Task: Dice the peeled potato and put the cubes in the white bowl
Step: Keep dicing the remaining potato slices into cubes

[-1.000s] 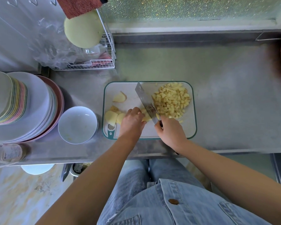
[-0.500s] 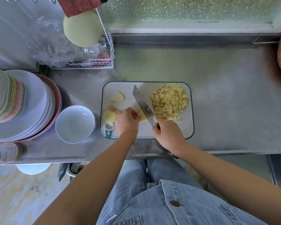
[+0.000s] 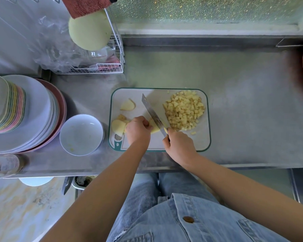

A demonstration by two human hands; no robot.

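Observation:
A white cutting board (image 3: 202, 142) with a green rim lies on the steel counter. My left hand (image 3: 138, 130) holds down a yellow potato piece (image 3: 154, 127) with curled fingers. My right hand (image 3: 179, 145) grips the handle of a knife (image 3: 153, 114), whose blade angles up and left and rests against that piece. A pile of potato cubes (image 3: 184, 110) fills the board's right part. Potato slices (image 3: 118, 126) lie left of my left hand, and one more slice (image 3: 128, 105) lies further back. The white bowl (image 3: 81, 134) stands left of the board, nearly empty.
A tall stack of plates (image 3: 23, 112) stands at the far left beside the bowl. A wire rack (image 3: 94, 67) with plastic bags and a pale green round lid sits behind. A jar (image 3: 4, 165) lies at the counter's front left edge. Bare steel counter (image 3: 243, 102) extends right of the board.
My left hand slid a little left along the potato piece, and the knife followed it left, away from the cube pile.

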